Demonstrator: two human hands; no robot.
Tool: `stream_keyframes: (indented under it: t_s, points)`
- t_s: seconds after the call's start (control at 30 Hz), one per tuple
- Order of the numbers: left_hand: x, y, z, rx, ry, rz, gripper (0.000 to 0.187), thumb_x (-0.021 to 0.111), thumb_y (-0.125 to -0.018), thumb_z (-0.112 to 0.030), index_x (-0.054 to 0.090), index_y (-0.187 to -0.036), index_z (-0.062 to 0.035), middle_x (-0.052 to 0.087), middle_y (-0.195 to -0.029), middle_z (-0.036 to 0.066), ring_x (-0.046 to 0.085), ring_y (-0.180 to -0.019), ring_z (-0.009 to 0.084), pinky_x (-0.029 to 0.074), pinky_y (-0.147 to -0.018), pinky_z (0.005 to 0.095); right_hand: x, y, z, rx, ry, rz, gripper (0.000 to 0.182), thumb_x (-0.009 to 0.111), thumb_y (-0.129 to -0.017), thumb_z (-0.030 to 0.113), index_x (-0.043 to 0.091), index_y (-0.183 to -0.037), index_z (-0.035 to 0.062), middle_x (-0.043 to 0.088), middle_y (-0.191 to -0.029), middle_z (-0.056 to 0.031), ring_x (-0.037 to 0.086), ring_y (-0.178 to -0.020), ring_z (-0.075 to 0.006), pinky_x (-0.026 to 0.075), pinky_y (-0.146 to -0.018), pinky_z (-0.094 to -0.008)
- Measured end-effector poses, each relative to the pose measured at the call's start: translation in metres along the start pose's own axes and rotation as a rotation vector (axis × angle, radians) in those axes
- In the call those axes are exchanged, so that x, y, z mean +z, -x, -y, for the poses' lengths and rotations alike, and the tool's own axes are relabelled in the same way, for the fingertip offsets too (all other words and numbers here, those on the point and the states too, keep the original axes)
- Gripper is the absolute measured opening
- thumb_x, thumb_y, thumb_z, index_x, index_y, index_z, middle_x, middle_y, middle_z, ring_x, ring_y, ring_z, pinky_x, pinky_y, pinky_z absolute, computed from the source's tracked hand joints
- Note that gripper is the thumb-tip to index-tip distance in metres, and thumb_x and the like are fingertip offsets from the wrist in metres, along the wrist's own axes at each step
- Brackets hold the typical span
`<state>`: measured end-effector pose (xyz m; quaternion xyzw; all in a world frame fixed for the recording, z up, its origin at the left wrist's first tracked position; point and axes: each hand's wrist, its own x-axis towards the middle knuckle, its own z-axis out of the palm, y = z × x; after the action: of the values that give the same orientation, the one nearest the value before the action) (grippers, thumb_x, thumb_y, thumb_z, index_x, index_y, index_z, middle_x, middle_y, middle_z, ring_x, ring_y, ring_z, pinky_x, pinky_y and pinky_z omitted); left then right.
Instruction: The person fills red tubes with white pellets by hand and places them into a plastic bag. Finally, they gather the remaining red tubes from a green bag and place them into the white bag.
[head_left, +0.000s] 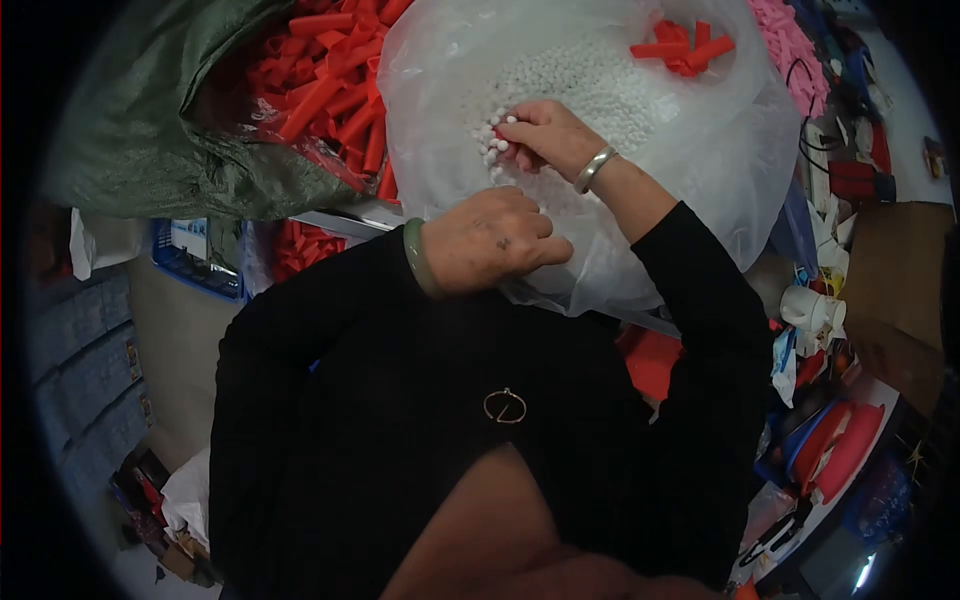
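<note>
The clear plastic bag (700, 200) served as the landmark here, its mouth open toward the person and its inside heaped with small white beads (590, 85). The right hand (545, 135) reached into that bag, fingers curled down into the near edge of the bead heap, pinching something red with several beads clinging around the fingertips; what exactly the red piece was could not be told. A silver bangle (594, 169) sat on that wrist. The left hand (495, 240) lay just below the right one, at the near lip of the bag, closed into a loose fist and seemingly bunching the plastic film, though what lay inside the fist stayed hidden. A green bangle (417, 255) circled the left wrist. Both arms wore black sleeves (330, 330).

At the far side of the bag, on top of the beads, rested a small cluster of red tubes (685, 48). To the left of the bag a much larger pile of red tubes (330, 90) lay in clear film inside a green woven sack (150, 130). To the right of the bag stood a cluttered table (900, 130) with pink pieces (790, 45) heaped near the bag's upper right edge, and a white cup-like object (812, 308) stood lower on the right.
</note>
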<state>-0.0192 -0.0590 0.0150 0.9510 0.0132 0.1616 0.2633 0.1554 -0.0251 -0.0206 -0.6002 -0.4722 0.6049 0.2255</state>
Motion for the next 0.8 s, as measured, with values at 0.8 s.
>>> stream_keyframes:
  t_s: [0.8]
  points:
    - [0.007, -0.011, 0.046, -0.440, 0.260, -0.325, 0.022, 0.060, -0.086, -0.007, 0.054, -0.107, -0.0012, 0.062, -0.090, 0.015, 0.060, -0.083, 0.0304, 0.048, -0.074, 0.0351, -0.022, 0.090, 0.039, -0.622, 0.808, -0.301, 0.024, 0.057, -0.090, 0.016, 0.059, -0.106, -0.0012, 0.063, -0.078, -0.0111, 0.060, -0.058, -0.0180, 0.050, -0.057, -0.0290]
